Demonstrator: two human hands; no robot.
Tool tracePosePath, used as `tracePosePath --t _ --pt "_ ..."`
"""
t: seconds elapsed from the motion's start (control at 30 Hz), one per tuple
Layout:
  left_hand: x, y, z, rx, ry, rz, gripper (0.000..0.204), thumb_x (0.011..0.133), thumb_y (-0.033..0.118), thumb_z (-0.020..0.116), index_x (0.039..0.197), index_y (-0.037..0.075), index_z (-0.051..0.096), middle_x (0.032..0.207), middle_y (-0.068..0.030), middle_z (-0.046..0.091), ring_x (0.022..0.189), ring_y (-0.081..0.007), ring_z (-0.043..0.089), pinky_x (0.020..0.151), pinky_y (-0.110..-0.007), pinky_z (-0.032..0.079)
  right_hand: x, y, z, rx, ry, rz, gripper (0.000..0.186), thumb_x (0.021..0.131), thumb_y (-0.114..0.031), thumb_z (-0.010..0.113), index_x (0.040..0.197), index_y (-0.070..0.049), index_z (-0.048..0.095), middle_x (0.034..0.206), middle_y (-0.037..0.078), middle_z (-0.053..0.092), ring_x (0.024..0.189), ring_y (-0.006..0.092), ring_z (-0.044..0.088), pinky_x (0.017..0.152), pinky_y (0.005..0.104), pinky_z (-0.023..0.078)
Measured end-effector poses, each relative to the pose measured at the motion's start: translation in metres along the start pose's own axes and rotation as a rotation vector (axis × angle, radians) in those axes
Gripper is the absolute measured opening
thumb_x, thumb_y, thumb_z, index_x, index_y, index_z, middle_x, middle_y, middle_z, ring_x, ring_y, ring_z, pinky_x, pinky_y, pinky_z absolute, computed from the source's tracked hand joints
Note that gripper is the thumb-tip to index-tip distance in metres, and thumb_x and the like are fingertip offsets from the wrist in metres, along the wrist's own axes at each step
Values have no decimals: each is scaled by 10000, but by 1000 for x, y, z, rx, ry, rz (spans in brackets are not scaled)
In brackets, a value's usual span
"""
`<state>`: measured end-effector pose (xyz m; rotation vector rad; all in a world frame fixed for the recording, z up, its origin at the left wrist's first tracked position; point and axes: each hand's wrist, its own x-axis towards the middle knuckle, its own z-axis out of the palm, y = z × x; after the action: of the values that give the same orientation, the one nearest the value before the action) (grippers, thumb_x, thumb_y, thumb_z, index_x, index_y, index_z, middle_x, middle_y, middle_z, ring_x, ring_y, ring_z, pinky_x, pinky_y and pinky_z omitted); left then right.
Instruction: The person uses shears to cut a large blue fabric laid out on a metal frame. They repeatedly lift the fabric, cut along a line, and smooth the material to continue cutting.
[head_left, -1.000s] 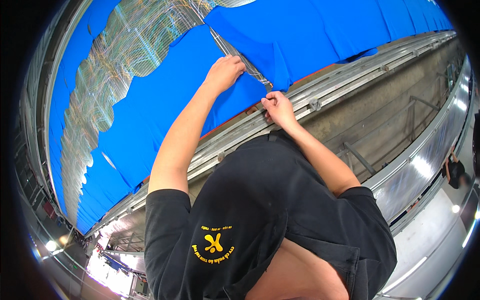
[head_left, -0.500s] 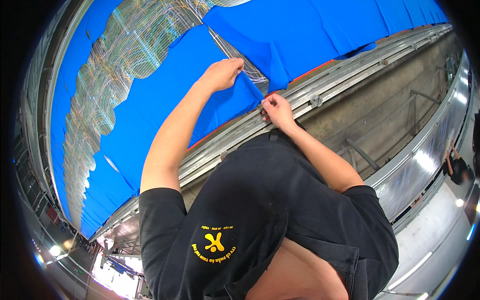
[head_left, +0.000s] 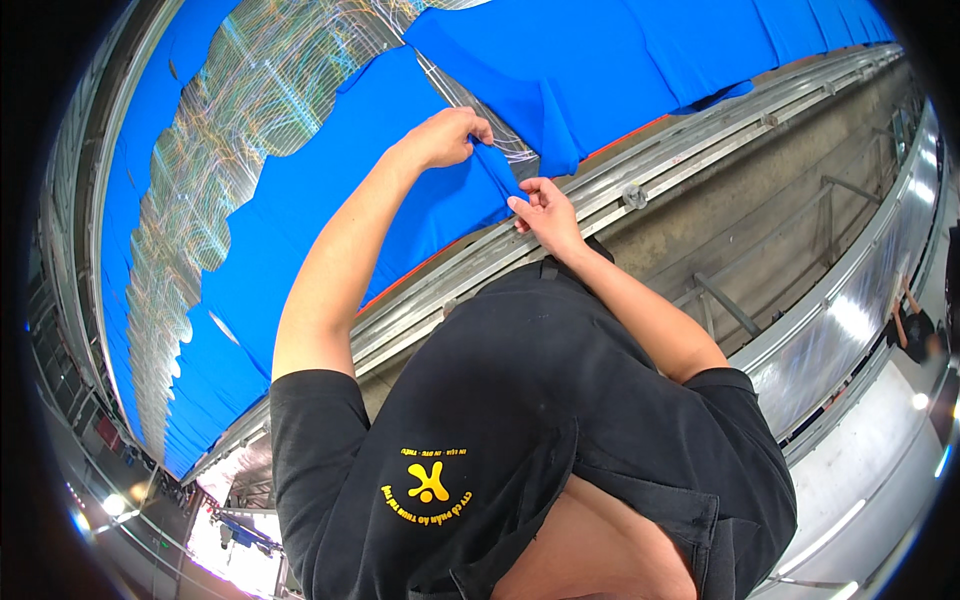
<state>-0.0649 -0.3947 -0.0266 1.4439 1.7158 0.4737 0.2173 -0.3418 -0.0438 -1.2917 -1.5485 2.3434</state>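
A blue fabric piece [head_left: 300, 230] lies over the long table, its right edge running between my hands. My left hand [head_left: 445, 138] is closed in a pinch on that edge, which lifts slightly under the fingers. Lower and to the right, at the near corner of the same piece, my right hand [head_left: 548, 215] has its thumb and fingers closed on the fabric. A second blue fabric piece [head_left: 600, 60] lies to the right, with a folded flap hanging at its near corner. Between the two pieces shows a strip of the line-covered table surface [head_left: 500, 135].
A metal rail [head_left: 680, 165] runs along the table's near edge, with a small round fitting [head_left: 634, 196] on it. Beyond it lies a trough with metal struts [head_left: 727, 305], then another long shiny table [head_left: 800, 350]. A person in dark clothes [head_left: 912, 335] stands at the far right.
My left hand has shifted slightly, its fingers now reaching further over the edge. My right hand has moved a little left and up, its fingers turned, and the fabric corner has shifted with it.
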Motion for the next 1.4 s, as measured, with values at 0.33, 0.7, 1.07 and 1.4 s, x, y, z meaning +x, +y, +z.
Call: tracePosePath --t 0.33,0.7,1.07,1.4 --pt "6 7 -8 212 -33 30 145 871 175 799 988 90 795 1046 -107 625 1099 -309 631 944 -454 534 8 5 -7 -589 216 -337 209 994 -220 766 1026 -14 749 833 74 649 754 177 625 651 366 533" --pt "9 25 -10 276 -80 -18 111 797 100 740 903 83 766 1012 -91 671 1046 -322 665 900 -464 554 6 -21 -8 -716 82 -554 189 937 -173 797 962 -3 718 853 110 704 690 230 653 672 398 535" --pt "-6 15 -15 207 -71 -1 145 814 87 737 948 80 792 990 -85 735 1029 -326 697 882 -454 570 13 -7 1 -538 22 -364 197 955 -149 775 1085 0 772 868 111 668 724 217 638 689 367 531" --pt "22 19 -4 326 -74 28 176 821 147 725 967 111 817 1045 -124 676 1098 -350 642 958 -467 558 17 -15 -6 -689 178 -259 270 1026 -271 702 984 -11 762 904 161 692 826 334 678 776 466 548"
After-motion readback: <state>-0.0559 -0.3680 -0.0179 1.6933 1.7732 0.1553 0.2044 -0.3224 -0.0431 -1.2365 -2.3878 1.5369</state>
